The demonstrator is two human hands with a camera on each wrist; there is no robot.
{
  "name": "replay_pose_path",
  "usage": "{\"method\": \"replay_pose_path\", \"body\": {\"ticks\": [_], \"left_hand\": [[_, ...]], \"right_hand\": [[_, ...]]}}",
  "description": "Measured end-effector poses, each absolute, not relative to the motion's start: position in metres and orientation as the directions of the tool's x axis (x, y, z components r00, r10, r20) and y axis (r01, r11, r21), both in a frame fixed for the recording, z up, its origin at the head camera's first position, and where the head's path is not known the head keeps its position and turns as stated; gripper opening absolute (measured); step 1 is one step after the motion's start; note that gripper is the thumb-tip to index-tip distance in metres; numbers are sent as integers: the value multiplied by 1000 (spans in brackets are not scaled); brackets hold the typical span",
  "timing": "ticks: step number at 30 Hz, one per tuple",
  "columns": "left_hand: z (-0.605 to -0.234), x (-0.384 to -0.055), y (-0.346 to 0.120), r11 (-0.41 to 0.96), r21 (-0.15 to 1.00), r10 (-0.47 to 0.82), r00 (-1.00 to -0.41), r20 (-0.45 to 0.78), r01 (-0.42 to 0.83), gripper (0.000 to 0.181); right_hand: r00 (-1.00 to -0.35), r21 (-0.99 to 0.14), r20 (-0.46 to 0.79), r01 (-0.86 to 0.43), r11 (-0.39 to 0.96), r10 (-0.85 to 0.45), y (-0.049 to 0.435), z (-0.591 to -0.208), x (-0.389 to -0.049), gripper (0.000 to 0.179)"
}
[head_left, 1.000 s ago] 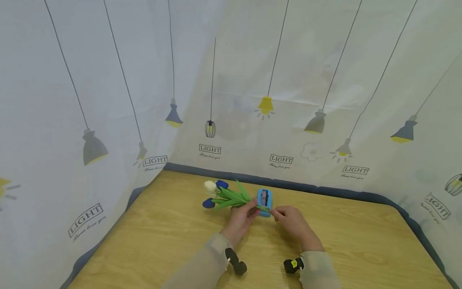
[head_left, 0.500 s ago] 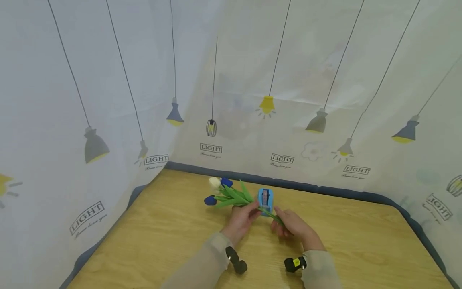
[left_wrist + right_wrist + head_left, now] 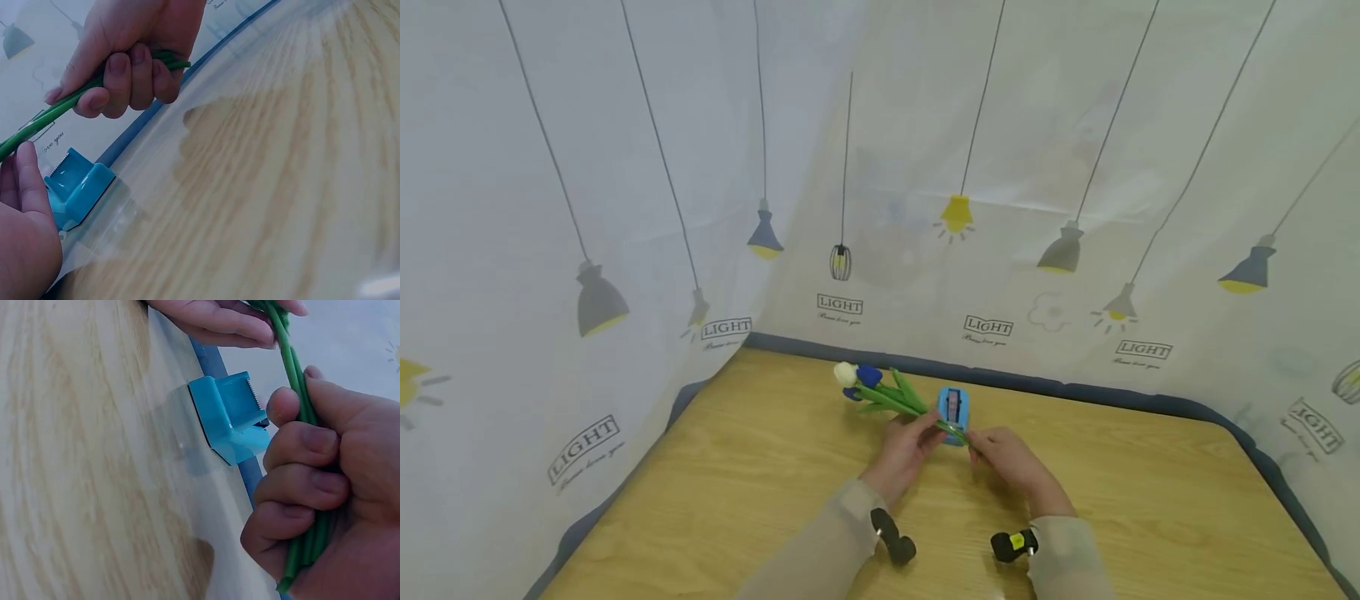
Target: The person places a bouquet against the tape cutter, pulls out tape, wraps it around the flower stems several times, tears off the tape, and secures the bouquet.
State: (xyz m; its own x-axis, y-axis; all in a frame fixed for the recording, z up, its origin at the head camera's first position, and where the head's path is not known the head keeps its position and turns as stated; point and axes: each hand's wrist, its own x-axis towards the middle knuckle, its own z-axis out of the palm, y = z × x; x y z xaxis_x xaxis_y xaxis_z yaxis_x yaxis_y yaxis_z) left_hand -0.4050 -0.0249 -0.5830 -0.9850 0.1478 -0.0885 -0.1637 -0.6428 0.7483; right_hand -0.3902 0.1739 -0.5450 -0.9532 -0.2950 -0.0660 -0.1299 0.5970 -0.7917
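Observation:
A small bunch of artificial tulips (image 3: 891,396), white and blue with green leaves, is held above the table with its blooms to the left. My left hand (image 3: 906,450) pinches the stems just below the leaves. Farther down, my right hand (image 3: 1011,462) grips the stem ends; the right wrist view shows its fingers curled round the green stems (image 3: 294,375). Directly behind the stems stands a blue tape dispenser (image 3: 953,402) with a serrated cutting edge, partly covered by them in the head view. Neither hand appears to hold the dispenser.
The wood-grain table (image 3: 760,483) extends to both sides of the hands. A pale curtain (image 3: 910,250) printed with hanging lamps encloses its back and sides, with a dark blue band along the table edge. Each wrist wears a black camera (image 3: 892,537).
The bunch has turned, so the lower blue bloom now sits tucked under the white one. My right hand went down and right with the stem ends, then came back up. The dispenser stayed put.

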Motion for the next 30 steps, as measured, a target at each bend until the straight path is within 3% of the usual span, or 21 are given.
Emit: {"method": "replay_pose_path", "body": {"ticks": [4, 17, 21, 25, 30], "left_hand": [[-582, -407, -24, -638, 753, 155, -985, -80, -162, 6], [-583, -402, -23, -607, 783, 103, -990, -95, -138, 5], [-584, -403, -22, -602, 786, 99, -990, -101, -140, 7], [-585, -405, -22, -593, 791, 104, -989, -110, -150, 11], [-585, -403, -23, -592, 791, 111, -988, -110, -155, 13]], "right_hand": [[-958, -757, -2, -187, 626, -287, 174, -546, -393, 45], [-968, -671, 63, -222, 708, -243, 174, -548, -390, 36], [-961, -689, -36, -176, 703, -275, 175, -542, -387, 41], [-939, -782, -171, -55, 621, -298, 172, -537, -381, 52], [-920, -821, -234, 13, 571, -315, 175, -538, -379, 66]]}}
